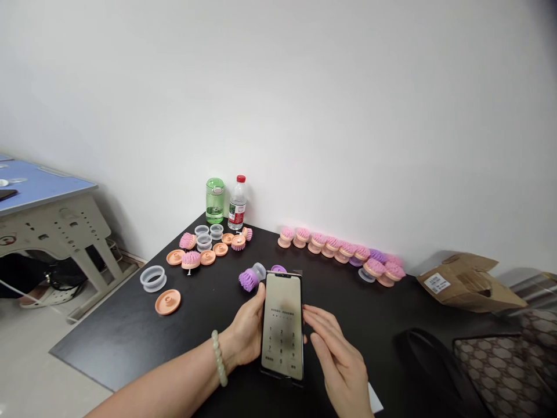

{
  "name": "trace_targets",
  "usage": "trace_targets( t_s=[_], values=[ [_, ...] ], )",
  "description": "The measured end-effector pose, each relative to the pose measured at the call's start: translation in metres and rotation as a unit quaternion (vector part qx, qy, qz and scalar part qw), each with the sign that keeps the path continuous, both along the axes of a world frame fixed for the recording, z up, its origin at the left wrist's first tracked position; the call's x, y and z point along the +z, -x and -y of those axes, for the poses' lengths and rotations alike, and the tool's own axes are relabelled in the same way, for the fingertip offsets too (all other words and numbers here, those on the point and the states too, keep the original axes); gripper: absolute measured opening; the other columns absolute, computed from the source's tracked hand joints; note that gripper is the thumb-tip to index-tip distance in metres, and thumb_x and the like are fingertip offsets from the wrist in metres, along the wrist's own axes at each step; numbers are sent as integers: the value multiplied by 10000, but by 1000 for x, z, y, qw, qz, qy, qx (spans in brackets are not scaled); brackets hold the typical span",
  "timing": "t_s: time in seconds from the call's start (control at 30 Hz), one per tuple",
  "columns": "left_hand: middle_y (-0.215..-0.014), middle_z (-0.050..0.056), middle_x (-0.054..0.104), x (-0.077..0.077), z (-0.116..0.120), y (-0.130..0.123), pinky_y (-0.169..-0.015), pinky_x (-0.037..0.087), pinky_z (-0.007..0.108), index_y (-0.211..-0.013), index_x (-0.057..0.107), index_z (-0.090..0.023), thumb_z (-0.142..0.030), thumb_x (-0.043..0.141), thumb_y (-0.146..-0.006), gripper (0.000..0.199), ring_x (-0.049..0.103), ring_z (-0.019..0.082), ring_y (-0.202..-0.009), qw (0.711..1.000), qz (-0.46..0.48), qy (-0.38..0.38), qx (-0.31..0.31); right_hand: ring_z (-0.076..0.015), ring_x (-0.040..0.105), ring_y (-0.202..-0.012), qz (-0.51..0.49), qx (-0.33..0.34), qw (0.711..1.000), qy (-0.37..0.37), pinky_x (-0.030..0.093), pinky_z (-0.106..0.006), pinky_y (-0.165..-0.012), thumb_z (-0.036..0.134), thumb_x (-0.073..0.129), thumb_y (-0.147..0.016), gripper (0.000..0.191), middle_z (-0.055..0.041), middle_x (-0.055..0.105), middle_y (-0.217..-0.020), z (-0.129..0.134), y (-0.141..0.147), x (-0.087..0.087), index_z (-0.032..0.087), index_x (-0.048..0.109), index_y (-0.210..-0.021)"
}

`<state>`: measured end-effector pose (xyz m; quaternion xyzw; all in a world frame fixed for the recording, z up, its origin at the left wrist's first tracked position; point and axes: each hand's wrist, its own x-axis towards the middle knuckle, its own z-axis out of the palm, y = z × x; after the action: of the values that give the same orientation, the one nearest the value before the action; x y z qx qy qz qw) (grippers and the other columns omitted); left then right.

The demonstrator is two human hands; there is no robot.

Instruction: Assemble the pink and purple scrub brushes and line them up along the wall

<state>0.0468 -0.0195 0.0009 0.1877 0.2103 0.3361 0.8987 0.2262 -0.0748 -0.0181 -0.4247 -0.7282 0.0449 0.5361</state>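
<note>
Smartphone (pixel 282 325) keypad, faint under glare

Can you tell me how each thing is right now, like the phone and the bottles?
smartphone, screen lit, showing a number keypad
left hand, gripping the phone
right hand, open, beside the phone
plastic water bottle, upright, red cap on
green bottle, upright, lid on
purple brush, lying on its side
cardboard package, flaps open
</note>
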Motion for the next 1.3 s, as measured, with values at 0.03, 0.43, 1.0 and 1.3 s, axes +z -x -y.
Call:
trace_targets(
  t_s=[0.03, 0.43, 1.0, 1.3],
  values=[
    [-1003, 146, 775, 0, 0, 0, -851, 542, 431, -1042, 736, -107, -626, 255, -1003, 708, 736, 273, -807, 1000, 2, -1, 0, -258, 705, -1086, 0, 0, 1000, 0, 649, -370, -839, 141, 551, -966, 290, -105, 747, -1154, 0, 0, 0, 223, 720, -1188],
    [-940, 172, 768, -6, 1, -3, -1031, 445, 536, -1162, 695, -69, -634, 310, -986, 705, 727, 350, -950, 1000, 6, -15, 4, -253, 699, -1070, 1, -5, 1000, -1, 637, -375, -855, 131, 567, -954, 261, -104, 743, -1118, 2, 2, 5, 210, 722, -1149],
    [-896, 143, 758, -7, 5, -7, -854, 538, 487, -1179, 666, -96, -584, 356, -1003, 604, 723, 289, -754, 996, -59, -51, 53, -255, 666, -1137, 43, 0, 998, -55, 621, -394, -900, 27, 516, -935, 341, -124, 720, -1162, -1, 4, 0, 167, 690, -1192],
    [-861, 148, 757, -4, -1, -4, -888, 513, 450, -1050, 729, -84, -636, 275, -996, 716, 723, 284, -782, 997, -54, -57, 22, -250, 653, -1137, 71, -77, 994, -38, 607, -391, -896, 136, 511, -988, 295, -110, 718, -1165, -3, -3, -2, 185, 669, -1233]
  ],
)
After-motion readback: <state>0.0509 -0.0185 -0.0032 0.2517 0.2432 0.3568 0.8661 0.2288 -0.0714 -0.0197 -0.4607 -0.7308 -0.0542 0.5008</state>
